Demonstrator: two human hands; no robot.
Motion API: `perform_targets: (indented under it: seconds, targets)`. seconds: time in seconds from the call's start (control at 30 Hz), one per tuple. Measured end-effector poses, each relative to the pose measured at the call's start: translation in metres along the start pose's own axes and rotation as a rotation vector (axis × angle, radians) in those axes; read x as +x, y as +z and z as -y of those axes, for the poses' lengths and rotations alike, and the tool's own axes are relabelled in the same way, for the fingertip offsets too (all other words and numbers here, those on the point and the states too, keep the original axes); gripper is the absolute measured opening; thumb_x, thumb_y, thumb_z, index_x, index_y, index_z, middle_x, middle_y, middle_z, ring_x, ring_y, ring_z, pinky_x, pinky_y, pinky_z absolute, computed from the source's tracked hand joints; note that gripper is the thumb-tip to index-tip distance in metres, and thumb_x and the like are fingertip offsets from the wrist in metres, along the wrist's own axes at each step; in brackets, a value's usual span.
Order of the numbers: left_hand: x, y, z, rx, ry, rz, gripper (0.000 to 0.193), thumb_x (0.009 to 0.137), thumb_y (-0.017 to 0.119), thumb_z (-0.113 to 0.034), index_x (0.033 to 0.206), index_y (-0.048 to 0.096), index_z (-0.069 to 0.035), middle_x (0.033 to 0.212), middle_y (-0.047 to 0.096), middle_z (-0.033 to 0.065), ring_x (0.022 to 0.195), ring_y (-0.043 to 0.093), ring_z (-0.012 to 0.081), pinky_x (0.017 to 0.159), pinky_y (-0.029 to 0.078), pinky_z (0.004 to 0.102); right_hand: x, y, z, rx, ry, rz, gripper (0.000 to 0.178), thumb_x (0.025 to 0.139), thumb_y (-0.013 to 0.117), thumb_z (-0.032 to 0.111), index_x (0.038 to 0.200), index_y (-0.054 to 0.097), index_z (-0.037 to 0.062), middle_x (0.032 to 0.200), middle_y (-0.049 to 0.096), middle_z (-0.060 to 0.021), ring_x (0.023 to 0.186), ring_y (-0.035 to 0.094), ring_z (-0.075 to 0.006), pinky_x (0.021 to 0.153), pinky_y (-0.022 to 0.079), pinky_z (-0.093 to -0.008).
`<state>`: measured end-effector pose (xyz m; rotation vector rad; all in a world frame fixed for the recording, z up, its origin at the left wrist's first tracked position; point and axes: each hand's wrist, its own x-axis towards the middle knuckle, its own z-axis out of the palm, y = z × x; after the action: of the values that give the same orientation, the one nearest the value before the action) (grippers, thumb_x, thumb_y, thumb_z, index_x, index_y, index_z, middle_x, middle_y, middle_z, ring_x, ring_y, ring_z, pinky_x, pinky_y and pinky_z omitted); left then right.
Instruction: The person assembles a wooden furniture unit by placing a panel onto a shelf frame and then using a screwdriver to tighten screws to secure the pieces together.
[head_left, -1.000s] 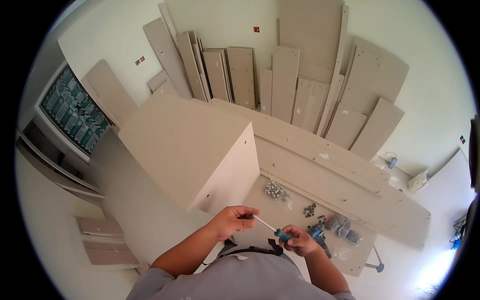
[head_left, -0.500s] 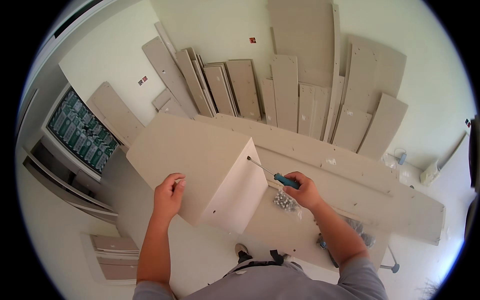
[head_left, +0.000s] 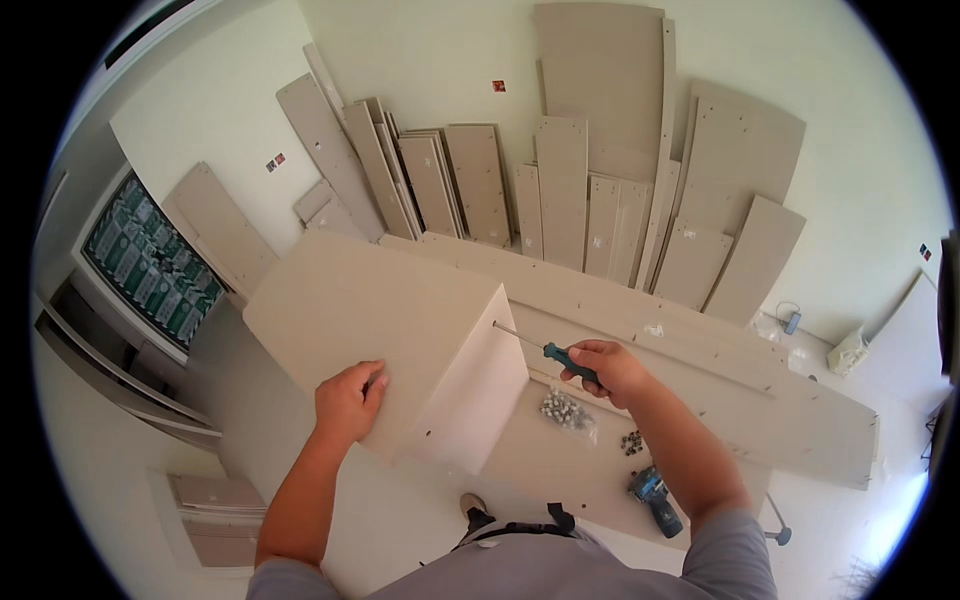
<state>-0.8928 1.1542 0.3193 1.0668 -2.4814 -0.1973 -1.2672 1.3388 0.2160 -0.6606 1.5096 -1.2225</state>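
Left hand [head_left: 349,400] lay flat, fingers together, on beige cabinet panel [head_left: 370,320]. Right hand [head_left: 603,368] gripped screwdriver [head_left: 540,347], tip at panel's side edge. Bag of screws [head_left: 566,410] lay nearby.

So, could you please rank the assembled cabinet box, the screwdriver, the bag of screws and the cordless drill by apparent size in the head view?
1. Cabinet box, by far.
2. Screwdriver, longest of the rest.
3. Cordless drill and bag of screws: too alike to separate.
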Motion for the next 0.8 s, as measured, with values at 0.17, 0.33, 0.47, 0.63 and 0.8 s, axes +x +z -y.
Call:
perform_targets:
  seconds: [0.17,0.33,0.47,0.63,0.8]
  targets:
    - [-0.004,0.005,0.005,-0.011,0.03,-0.03,0.025,0.093,0.069,-0.021,0.115,0.072,-0.007,0.094,0.075,0.0116,0.078,0.072,0.0232,0.072,0.056,0.033,-0.017,0.022,0.013,-1.233,-0.668,-0.371,0.037,0.088,0.075,0.03,0.115,0.065,0.006,0.089,0.068,-0.0119,0.075,0.064,-0.026,0.07,0.051,-0.038]
    - [-0.002,0.006,0.008,0.002,0.057,-0.019,0.026,0.093,0.07,-0.021,0.115,0.072,-0.007,0.093,0.075,0.0109,0.076,0.071,0.0233,0.072,0.056,0.0327,-0.018,0.016,0.03,-0.617,-0.041,0.151,0.037,0.081,0.081,0.024,0.111,0.068,0.0059,0.088,0.066,-0.0092,0.08,0.064,-0.0246,0.073,0.051,-0.0384]
    - [-0.003,-0.001,0.002,-0.055,-0.009,0.012,0.025,0.092,0.07,-0.021,0.113,0.072,-0.007,0.091,0.075,0.0105,0.074,0.07,0.0221,0.072,0.055,0.0325,-0.004,0.014,0.009,-0.479,-0.041,0.125,0.037,0.08,0.082,0.023,0.11,0.068,0.0072,0.082,0.063,-0.0061,0.075,0.06,-0.0205,0.07,0.051,-0.0359]
    - [-0.012,0.005,0.025,-0.215,0.023,-0.087,0.024,0.094,0.069,-0.024,0.11,0.071,-0.006,0.085,0.073,0.0066,0.067,0.067,0.0181,0.064,0.053,0.0319,-0.017,0.051,-0.099,-0.516,-0.227,-0.364,0.035,0.078,0.081,0.021,0.107,0.07,0.0038,0.081,0.067,-0.0118,0.074,0.064,-0.0212,0.071,0.052,-0.0374]
    - [-0.049,0.003,0.069,-1.064,-0.09,-0.348,0.018,0.098,0.065,-0.02,0.101,0.069,-0.003,0.07,0.059,-0.0003,0.057,0.053,0.0109,0.052,0.046,0.027,-0.103,0.117,-0.31,-0.568,0.163,-0.245,0.054,0.075,0.085,0.041,0.11,0.069,0.0039,0.091,0.072,-0.019,0.087,0.071,-0.0369,0.077,0.055,-0.0434]
